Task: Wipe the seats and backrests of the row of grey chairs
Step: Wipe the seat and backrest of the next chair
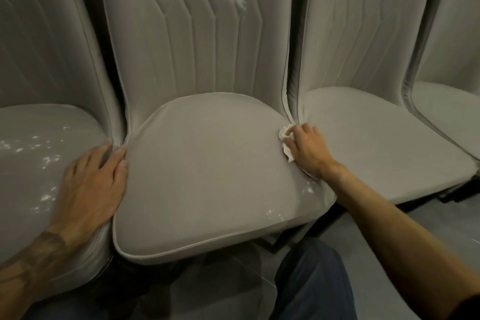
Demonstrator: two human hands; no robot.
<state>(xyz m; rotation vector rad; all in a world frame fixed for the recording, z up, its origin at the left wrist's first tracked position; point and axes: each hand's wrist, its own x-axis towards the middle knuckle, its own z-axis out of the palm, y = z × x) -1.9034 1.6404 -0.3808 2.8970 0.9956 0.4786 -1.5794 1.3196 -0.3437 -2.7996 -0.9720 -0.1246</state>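
I see the white cloth point(285, 141), a crumpled wad, at the back right edge of the middle seat point(207, 171), right where that seat meets the next chair's seat point(376, 148). My right hand point(307, 150) lies on top of it, fingers curled over the wad and gripping it against the cushion; only its left part pokes out from under the fingers.

The middle seat is a smooth grey rounded pad with a piped rim. A few pale shiny specks point(275, 213) sit near its front right corner. The backrest point(197, 34) behind it is grey, stitched in vertical channels, with a faint smear high up.

My left hand point(93, 179) rests flat with straight fingers, holding nothing, on the right edge of the left seat point(31, 176). Its fingertips are at the crease between the two chairs, and the thumb side touches the middle cushion. The left seat carries many bright glossy spots point(39, 153).

A blue trouser leg point(311, 280) shows bottom centre, over the grey floor point(363, 226).
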